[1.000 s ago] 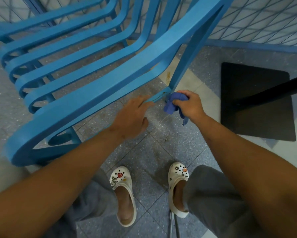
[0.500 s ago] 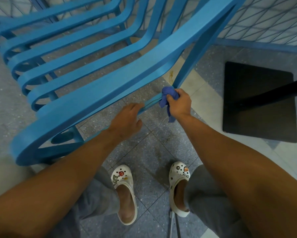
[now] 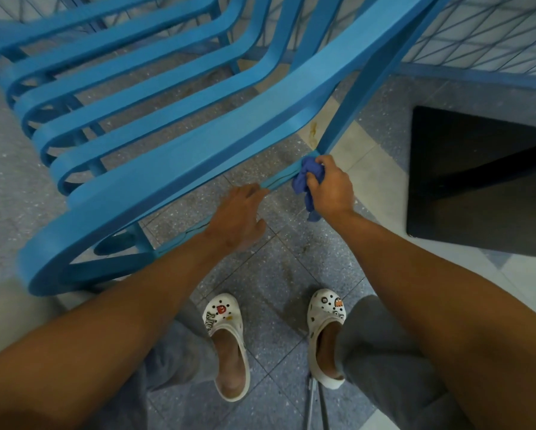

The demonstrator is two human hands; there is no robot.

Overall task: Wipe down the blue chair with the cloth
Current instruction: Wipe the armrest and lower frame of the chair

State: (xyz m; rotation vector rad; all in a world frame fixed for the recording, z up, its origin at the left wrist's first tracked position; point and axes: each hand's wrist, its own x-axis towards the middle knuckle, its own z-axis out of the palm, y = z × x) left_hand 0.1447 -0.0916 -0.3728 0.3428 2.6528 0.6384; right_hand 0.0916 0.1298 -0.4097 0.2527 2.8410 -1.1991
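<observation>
Head view, right hand [image 3: 332,190] pressing cloth [image 3: 307,178] against blue chair [image 3: 173,169]

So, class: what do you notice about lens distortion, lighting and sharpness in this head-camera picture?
Head view: wide-angle bending curves the blue chair slats and stretches the forearms; lighting is soft and even, with faint shadows; the right hand gripping the cloth is sharp, and the left hand slightly blurred.
</observation>
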